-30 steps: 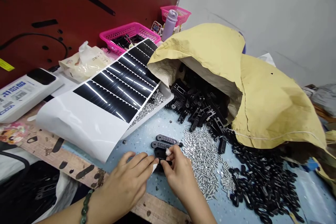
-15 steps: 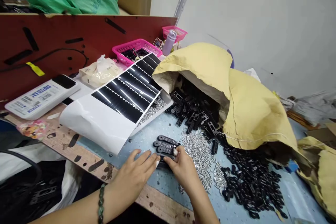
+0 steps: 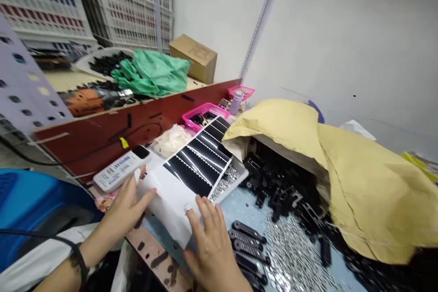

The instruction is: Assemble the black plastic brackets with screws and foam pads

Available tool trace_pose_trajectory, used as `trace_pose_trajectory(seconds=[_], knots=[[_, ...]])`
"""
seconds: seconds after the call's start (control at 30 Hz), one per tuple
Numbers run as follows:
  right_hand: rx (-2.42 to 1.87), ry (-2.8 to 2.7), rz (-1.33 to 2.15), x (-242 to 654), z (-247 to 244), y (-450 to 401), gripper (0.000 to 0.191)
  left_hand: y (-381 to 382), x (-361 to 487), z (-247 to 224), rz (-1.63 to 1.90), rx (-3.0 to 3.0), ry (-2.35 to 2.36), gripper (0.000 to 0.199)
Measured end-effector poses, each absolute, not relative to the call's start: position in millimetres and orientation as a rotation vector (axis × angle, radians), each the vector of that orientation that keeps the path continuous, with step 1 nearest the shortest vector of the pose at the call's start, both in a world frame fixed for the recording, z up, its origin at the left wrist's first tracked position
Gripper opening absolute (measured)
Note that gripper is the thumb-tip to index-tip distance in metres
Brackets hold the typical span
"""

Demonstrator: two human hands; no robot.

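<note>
My left hand (image 3: pixel 128 205) is at the left edge of a white sheet (image 3: pixel 171 196) with black sticker strips (image 3: pixel 196 164), its thumb and fingers apart. Over the sheet's lower right part is my right hand (image 3: pixel 210 242), fingers spread, with a white wrap on one fingertip. Whether either hand touches the sheet is hard to tell. The sheet lies partly over a white tray (image 3: pixel 241 178) of small metal parts. Beside my right hand, several black ridged pieces (image 3: pixel 248 242) lie in a row on the blue mat, next to a pile of silver screws (image 3: pixel 294 251).
Yellow sacks (image 3: pixel 369 182) spill black parts (image 3: pixel 273 182) at the right. A white box-shaped device (image 3: pixel 119 169), a plastic bag (image 3: pixel 173 139) and a pink basket (image 3: pixel 205 112) stand along the red board (image 3: pixel 102 141). A blue bin (image 3: pixel 34 205) is at the left.
Both hands have left the row of black pieces and moved to the white sheet, their fingers now apart. The view has swung left and up, showing the shelf and stacked crates.
</note>
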State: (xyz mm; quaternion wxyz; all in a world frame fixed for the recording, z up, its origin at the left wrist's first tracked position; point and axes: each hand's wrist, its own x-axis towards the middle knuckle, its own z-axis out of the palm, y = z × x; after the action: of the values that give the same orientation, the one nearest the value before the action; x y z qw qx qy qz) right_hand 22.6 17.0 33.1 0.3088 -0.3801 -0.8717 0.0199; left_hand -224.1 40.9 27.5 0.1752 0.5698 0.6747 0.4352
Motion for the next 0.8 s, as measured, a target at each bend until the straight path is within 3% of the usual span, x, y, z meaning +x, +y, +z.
trace_pose_trajectory(seconds=[0.1, 0.33, 0.47, 0.57, 0.8], knots=[[-0.812, -2.236, -0.017, -6.3, 14.3, 36.3, 0.032, 67.8, -250.3, 35.5, 1.085, 1.271, 1.795, 0.07], [-0.512, -2.228, 0.133, 6.1, -5.7, 41.2, 0.025, 69.0, -249.5, 69.6, 0.83, 0.948, 1.099, 0.054], [-0.88, -2.016, 0.465, -7.8, 37.0, 61.8, 0.039, 73.1, -244.5, 78.0, 0.802, 0.937, 0.997, 0.053], [-1.146, -2.085, 0.598, -37.6, 68.1, 90.5, 0.06, 80.8, -234.9, 75.7, 0.815, 0.966, 0.973, 0.057], [-1.349, -1.986, 0.785, -62.0, 76.4, 129.8, 0.038, 108.8, -215.4, 60.7, 0.836, 1.05, 0.96, 0.06]])
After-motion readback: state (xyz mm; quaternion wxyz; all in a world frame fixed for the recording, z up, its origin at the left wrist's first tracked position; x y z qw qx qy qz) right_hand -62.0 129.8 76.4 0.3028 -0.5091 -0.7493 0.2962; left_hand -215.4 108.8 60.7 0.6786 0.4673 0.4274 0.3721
